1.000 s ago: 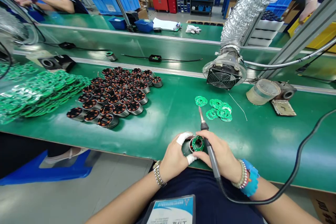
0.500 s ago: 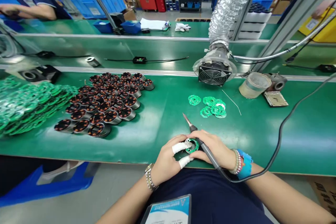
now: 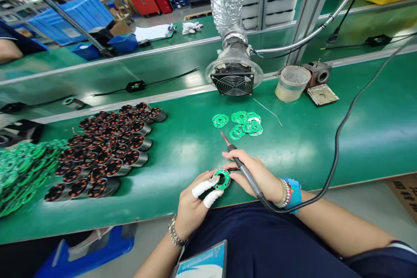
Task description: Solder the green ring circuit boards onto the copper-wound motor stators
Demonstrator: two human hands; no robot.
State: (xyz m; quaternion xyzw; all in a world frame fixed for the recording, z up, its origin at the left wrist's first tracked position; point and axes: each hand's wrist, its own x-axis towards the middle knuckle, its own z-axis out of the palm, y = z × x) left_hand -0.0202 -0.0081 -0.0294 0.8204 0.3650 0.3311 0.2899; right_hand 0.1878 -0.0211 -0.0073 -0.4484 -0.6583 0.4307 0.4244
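Observation:
My left hand (image 3: 195, 197), with white covers on two fingers, holds a round part topped by a green ring-shaped circuit board (image 3: 222, 180) near the table's front edge. My right hand (image 3: 259, 178) grips a soldering iron (image 3: 246, 173) whose tip points up and left, away from the ring. Fingers of my right hand are close to the ring's right side; whether they touch it is hard to tell. Beyond the iron's tip lie loose green ring boards (image 3: 251, 127). Wound motor stators (image 3: 104, 156) in metal cases stand grouped on the left.
A pile of green boards (image 3: 22, 169) is at the far left. A fan with a foil duct (image 3: 233, 82) stands behind the loose boards. A cloudy tub (image 3: 292, 84) and sponge tray (image 3: 322, 95) sit back right. The iron's black cable (image 3: 337, 152) arcs over the right side.
The view has turned and shifted right, so the surroundings sit further left and tilted. The ring board is less covered by my right hand's fingers. The iron remains in my right hand.

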